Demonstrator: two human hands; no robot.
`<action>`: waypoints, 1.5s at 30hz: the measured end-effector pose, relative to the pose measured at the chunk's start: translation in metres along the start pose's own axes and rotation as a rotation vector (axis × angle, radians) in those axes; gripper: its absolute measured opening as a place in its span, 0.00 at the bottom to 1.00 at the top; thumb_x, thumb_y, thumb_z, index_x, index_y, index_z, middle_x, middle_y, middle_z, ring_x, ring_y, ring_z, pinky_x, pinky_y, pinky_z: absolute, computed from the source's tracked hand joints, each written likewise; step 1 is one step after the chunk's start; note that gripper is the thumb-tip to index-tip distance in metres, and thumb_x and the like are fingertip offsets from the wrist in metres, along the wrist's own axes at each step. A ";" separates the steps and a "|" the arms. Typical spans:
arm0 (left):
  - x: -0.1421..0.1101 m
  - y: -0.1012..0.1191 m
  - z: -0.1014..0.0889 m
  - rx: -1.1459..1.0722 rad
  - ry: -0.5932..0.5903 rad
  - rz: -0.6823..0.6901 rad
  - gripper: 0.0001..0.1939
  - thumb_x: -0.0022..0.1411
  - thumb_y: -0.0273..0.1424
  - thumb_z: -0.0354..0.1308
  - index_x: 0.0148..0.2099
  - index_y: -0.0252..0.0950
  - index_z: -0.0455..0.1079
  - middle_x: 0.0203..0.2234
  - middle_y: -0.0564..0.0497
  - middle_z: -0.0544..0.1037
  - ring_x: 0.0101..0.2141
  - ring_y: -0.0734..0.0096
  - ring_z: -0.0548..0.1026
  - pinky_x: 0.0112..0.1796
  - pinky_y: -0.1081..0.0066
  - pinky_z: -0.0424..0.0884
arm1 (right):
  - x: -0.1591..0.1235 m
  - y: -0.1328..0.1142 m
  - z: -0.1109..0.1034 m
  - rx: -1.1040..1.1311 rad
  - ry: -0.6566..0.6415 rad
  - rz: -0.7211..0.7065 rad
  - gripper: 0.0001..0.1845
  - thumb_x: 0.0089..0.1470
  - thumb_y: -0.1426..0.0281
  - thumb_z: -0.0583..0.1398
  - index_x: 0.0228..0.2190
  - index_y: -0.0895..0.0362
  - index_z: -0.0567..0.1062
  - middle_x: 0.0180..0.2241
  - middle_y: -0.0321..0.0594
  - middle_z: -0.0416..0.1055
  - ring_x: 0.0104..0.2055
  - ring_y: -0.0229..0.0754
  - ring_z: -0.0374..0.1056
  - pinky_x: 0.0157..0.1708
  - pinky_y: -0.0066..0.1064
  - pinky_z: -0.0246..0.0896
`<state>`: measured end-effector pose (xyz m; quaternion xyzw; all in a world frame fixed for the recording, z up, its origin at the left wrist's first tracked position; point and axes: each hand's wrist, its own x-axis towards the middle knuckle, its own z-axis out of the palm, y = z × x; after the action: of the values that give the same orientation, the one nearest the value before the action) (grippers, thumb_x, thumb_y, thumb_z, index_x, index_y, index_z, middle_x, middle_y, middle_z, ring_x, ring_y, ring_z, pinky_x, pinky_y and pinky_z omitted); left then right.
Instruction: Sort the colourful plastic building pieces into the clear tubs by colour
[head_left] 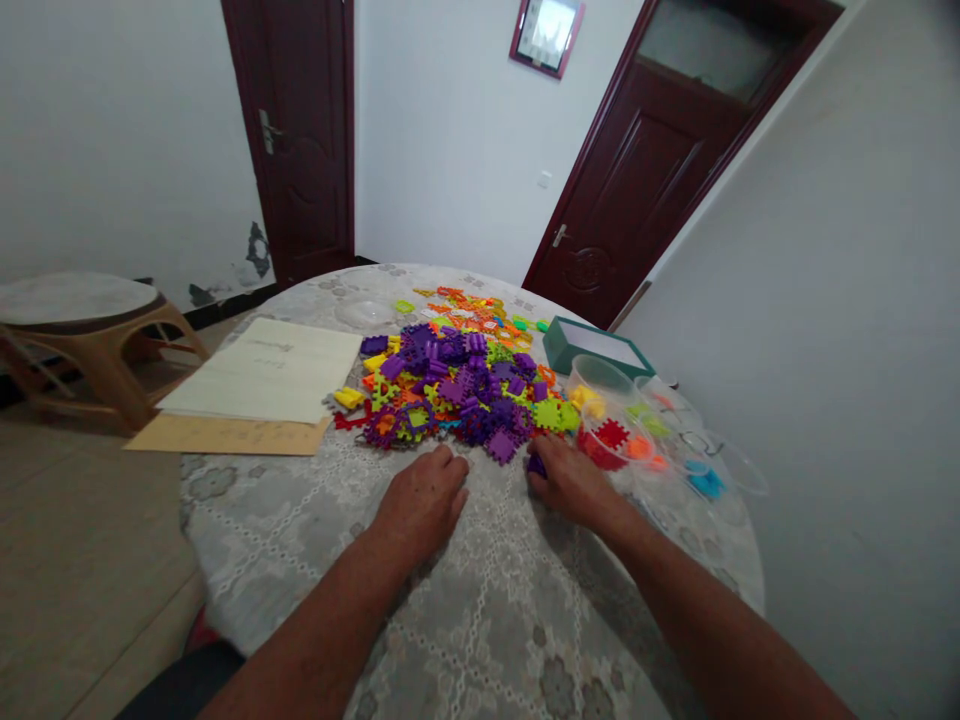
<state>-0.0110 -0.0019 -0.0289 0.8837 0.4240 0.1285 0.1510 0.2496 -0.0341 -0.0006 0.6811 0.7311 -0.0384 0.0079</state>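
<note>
On the patterned surface (pixel 480 610), our right hand (pixel 568 477) pinches a purple piece (pixel 535 466) beside the near edge of a heap of coloured plastic pieces (pixel 457 385), while our left hand (pixel 424 500) rests loosely curled before it; we cannot tell whether that one holds anything. Clear tubs (pixel 616 376) crowd our right hand's outer side, with a green box (pixel 556 345) behind, and white paper (pixel 259 375) overlaps a brown sheet (pixel 225 436) left of the heap.

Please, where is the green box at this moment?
In the head view, the green box sits on the table at far right, right of the colourful pile and just behind a clear tub.
</note>
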 end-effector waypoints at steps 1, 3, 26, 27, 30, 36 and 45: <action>0.000 0.000 0.001 -0.001 0.005 0.004 0.08 0.69 0.29 0.55 0.49 0.38 0.72 0.47 0.43 0.75 0.49 0.57 0.75 0.49 0.63 0.71 | -0.001 -0.001 -0.002 0.029 -0.004 -0.028 0.14 0.62 0.70 0.60 0.50 0.57 0.73 0.49 0.49 0.74 0.51 0.49 0.71 0.50 0.35 0.61; 0.000 -0.001 0.002 -0.004 0.013 0.014 0.08 0.70 0.30 0.55 0.48 0.38 0.72 0.47 0.43 0.75 0.48 0.58 0.75 0.48 0.62 0.71 | -0.002 -0.002 -0.010 0.099 -0.007 -0.100 0.13 0.61 0.71 0.60 0.47 0.56 0.76 0.47 0.48 0.76 0.50 0.48 0.71 0.50 0.35 0.62; -0.001 0.001 0.000 0.009 -0.012 0.011 0.07 0.69 0.29 0.54 0.47 0.37 0.72 0.47 0.43 0.74 0.47 0.57 0.74 0.48 0.60 0.71 | 0.036 0.012 -0.095 0.658 0.272 0.209 0.15 0.59 0.66 0.62 0.47 0.57 0.79 0.41 0.44 0.79 0.30 0.38 0.72 0.28 0.28 0.67; -0.001 0.001 0.000 0.009 -0.011 0.013 0.07 0.69 0.28 0.54 0.47 0.37 0.72 0.47 0.43 0.74 0.47 0.57 0.74 0.48 0.60 0.71 | 0.031 0.011 -0.098 0.633 0.312 0.190 0.17 0.59 0.65 0.62 0.49 0.57 0.79 0.41 0.44 0.79 0.31 0.39 0.73 0.29 0.29 0.67; -0.001 0.002 -0.001 0.010 -0.014 0.015 0.07 0.69 0.28 0.54 0.46 0.37 0.72 0.47 0.43 0.74 0.48 0.57 0.74 0.48 0.60 0.71 | 0.015 0.010 -0.108 0.468 0.409 0.117 0.19 0.60 0.63 0.62 0.50 0.57 0.80 0.41 0.44 0.79 0.35 0.42 0.73 0.34 0.32 0.66; -0.001 0.004 -0.004 0.016 -0.031 0.007 0.07 0.69 0.29 0.53 0.46 0.38 0.72 0.47 0.43 0.74 0.47 0.57 0.74 0.48 0.61 0.71 | 0.000 0.007 -0.101 0.307 0.310 0.066 0.10 0.60 0.64 0.62 0.41 0.56 0.78 0.38 0.43 0.78 0.37 0.43 0.71 0.36 0.32 0.61; 0.000 0.004 -0.004 -0.020 -0.025 0.002 0.07 0.68 0.28 0.54 0.46 0.38 0.72 0.47 0.42 0.74 0.48 0.56 0.74 0.48 0.59 0.71 | -0.003 0.010 -0.038 0.238 0.054 0.078 0.05 0.61 0.67 0.62 0.35 0.56 0.78 0.35 0.43 0.79 0.35 0.43 0.71 0.33 0.31 0.57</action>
<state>-0.0096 -0.0034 -0.0237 0.8842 0.4198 0.1217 0.1649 0.2618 -0.0333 0.0368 0.7059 0.6943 -0.1061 -0.0914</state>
